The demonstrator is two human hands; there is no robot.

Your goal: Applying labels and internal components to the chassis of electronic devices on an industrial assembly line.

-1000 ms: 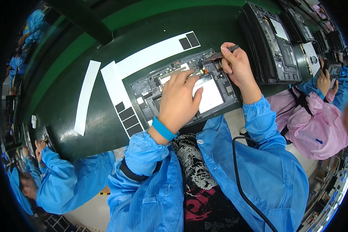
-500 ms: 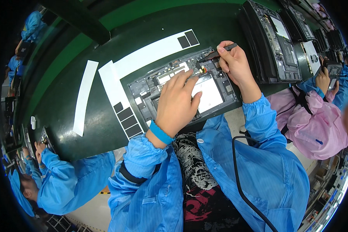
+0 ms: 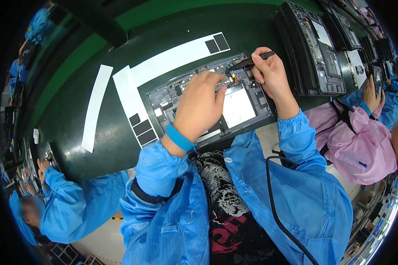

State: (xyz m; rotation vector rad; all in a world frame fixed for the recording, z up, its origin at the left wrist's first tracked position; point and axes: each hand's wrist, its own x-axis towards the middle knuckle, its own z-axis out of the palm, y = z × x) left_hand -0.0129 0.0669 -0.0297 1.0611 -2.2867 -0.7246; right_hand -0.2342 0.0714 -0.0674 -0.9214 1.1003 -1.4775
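My right hand (image 3: 269, 70) pinches black tweezers (image 3: 247, 63) over the open laptop base (image 3: 263, 110) on the green table (image 3: 112, 119); my left hand (image 3: 201, 101), thumb parted from forefinger, covers part of it. Inside lie a white rectangular panel (image 3: 239, 108) and coloured wires (image 3: 234, 79).

Soft tabletop (image 3: 71, 148) glare, bowed edges (black corners)

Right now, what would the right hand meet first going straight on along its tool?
Likely the left hand, just past the black tweezer-like tool; depth is unclear, so the opened laptop beneath might come first.
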